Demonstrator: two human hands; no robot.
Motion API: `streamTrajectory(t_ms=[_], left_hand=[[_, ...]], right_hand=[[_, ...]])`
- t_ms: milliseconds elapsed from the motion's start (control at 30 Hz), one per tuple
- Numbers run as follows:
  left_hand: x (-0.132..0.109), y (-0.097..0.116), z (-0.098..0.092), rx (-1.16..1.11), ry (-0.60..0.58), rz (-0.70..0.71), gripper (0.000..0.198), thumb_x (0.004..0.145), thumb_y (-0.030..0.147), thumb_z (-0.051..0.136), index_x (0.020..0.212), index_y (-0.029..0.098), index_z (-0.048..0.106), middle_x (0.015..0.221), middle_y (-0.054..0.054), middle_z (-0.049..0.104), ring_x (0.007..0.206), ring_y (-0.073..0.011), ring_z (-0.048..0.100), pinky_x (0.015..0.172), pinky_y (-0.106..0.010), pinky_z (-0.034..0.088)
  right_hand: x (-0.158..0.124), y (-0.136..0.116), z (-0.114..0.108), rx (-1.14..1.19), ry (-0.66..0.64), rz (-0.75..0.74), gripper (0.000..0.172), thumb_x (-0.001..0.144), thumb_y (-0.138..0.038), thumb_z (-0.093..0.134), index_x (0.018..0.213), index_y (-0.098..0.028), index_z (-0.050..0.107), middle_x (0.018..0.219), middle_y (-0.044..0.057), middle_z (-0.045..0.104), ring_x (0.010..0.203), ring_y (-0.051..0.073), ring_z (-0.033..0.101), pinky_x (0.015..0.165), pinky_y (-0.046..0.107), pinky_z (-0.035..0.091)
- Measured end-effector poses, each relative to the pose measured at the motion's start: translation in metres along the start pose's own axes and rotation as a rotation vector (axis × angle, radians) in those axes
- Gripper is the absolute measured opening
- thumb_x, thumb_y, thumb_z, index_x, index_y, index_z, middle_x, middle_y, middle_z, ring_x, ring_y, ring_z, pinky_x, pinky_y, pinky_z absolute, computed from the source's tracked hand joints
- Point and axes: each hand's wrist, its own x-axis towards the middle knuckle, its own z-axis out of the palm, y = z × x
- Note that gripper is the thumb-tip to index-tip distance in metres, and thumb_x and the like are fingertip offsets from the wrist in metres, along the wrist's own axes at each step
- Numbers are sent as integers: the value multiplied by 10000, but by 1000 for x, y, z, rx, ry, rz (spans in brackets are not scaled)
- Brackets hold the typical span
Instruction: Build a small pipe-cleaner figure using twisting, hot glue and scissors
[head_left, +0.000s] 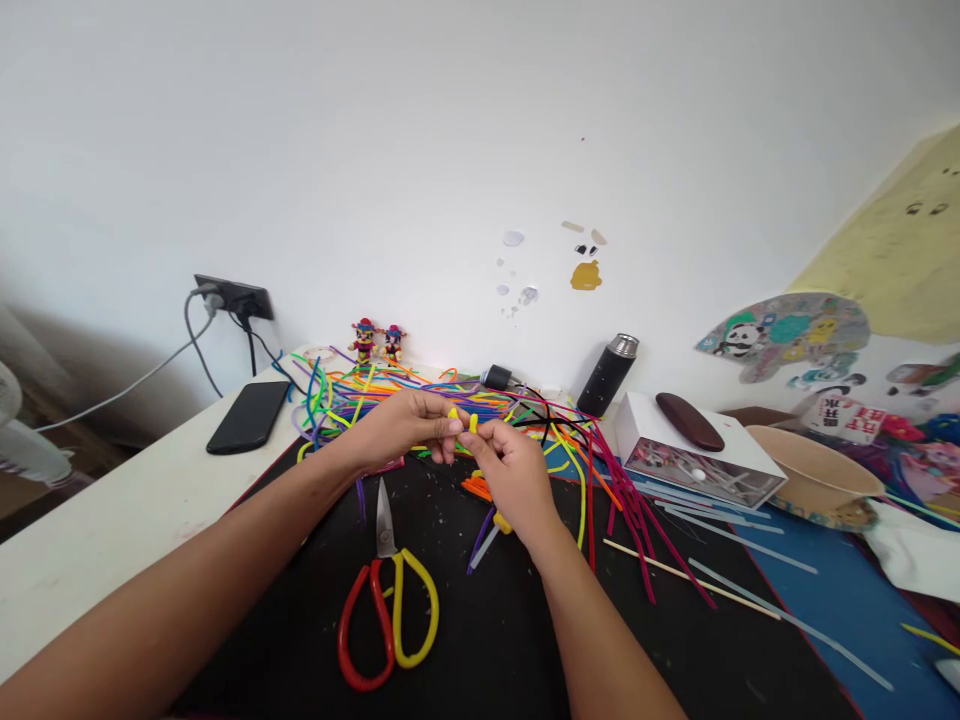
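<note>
My left hand and my right hand meet above a black mat, fingertips pinched together on a short yellow pipe cleaner piece. Two small yellow ends stick up between the fingers. Just behind the hands lies a tangled heap of coloured pipe cleaners. Below my left hand, scissors with one red and one yellow handle rest on the mat, blades pointing away from me. A few short orange pieces lie under my right hand.
A black phone lies at the left on the white table. Two small figurines, a black flask, a white box with a dark case on it and a tan bowl stand along the back and right. Thin sticks lie on the blue mat.
</note>
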Motion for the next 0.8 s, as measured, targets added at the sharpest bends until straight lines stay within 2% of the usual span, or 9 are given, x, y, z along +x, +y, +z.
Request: streamTrajectory(t_ms=[233,367,467,567,667,800], left_hand=[[-2,-1,-6,24,-44,-10,410,839,537,813,826,129,773,647,-60,713,585,-151,663,569,-229,488],[-6,3,-8,-31,-97,-41,419,812,501,857,1006,133,797,700,-54,727,587,-150,674,544,-222,478],[-8,4,-7,-106,-128,-46,467,789,484,886,1091,143,778,740,-52,739,592,-153,689,532,-219,487],[-7,3,-3,-189,-136,-42,455,772,468,908,1048,143,751,720,-43,735,585,-151,695,518,-208,490],[-6,1,1,-271,-121,-39,449,739,461,936,963,139,717,695,-35,727,571,-142,688,509,-198,483],[-5,3,4,-270,-95,-12,468,736,477,936,944,138,690,698,-40,733,588,-146,687,541,-217,503]], right_hand=[[-1,1,3,146,-77,66,370,910,-528,700,719,-217,639,525,-76,405,490,111,318,502,257,231],[-2,-3,4,305,-163,149,403,863,-596,742,734,-224,652,508,-65,497,424,105,353,440,247,237],[-3,-12,4,392,-214,203,454,797,-652,786,717,-225,654,470,-70,505,370,100,360,390,242,243],[-4,-18,3,460,-254,235,494,760,-681,810,689,-221,645,424,-82,474,337,89,350,364,232,243],[-5,-19,4,487,-268,227,509,782,-700,789,696,-217,652,408,-89,454,327,84,348,358,225,253],[-5,-16,5,477,-243,212,513,839,-706,740,739,-211,652,462,-73,517,339,77,384,371,215,280]])
